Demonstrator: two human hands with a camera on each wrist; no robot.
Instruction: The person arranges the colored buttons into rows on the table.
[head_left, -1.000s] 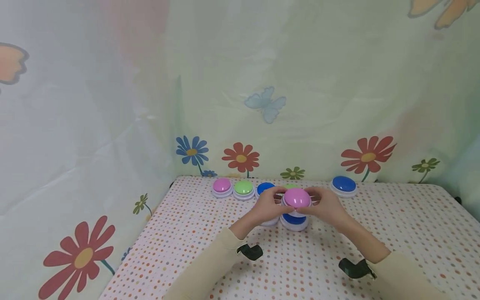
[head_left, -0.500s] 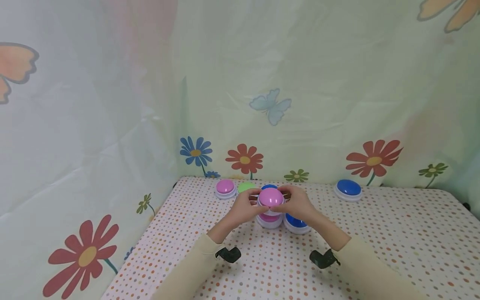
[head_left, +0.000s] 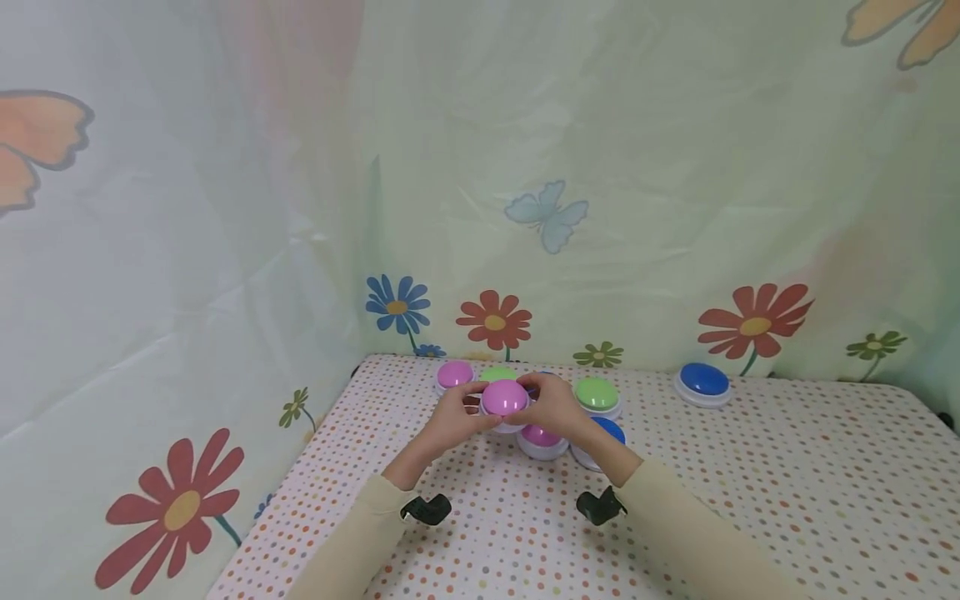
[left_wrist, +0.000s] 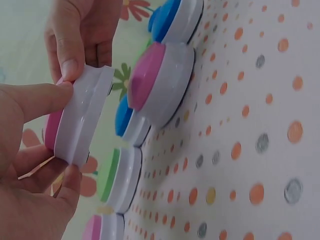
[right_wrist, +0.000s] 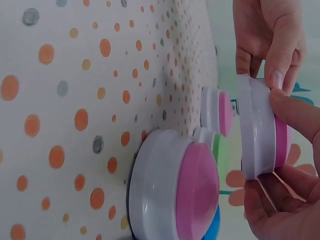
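A pink push button with a white round base [head_left: 505, 398] is held up off the table between both hands. My left hand [head_left: 453, 421] grips its left side and my right hand [head_left: 555, 408] its right side, thumbs near the front. In the left wrist view a gap shows between the button's white base [left_wrist: 82, 115] and the cloth. Just right of and below it, another pink button [head_left: 542, 437] sits on the table, with a blue button [head_left: 609, 429] beside it, partly hidden by my right arm. Behind these stands a green button [head_left: 597, 393].
Along the back are a pink button [head_left: 455, 374], a partly hidden green button [head_left: 498, 374] and a blue one mostly behind my right hand. Another blue button [head_left: 703, 380] stands apart at the back right. Dotted cloth [head_left: 480, 533] covers the table; a flowered curtain [head_left: 637, 275] hangs behind.
Both hands have carried the pink button leftward, from over the front blue button, past the front pink one, to its left. The buttons on the table have kept their places.
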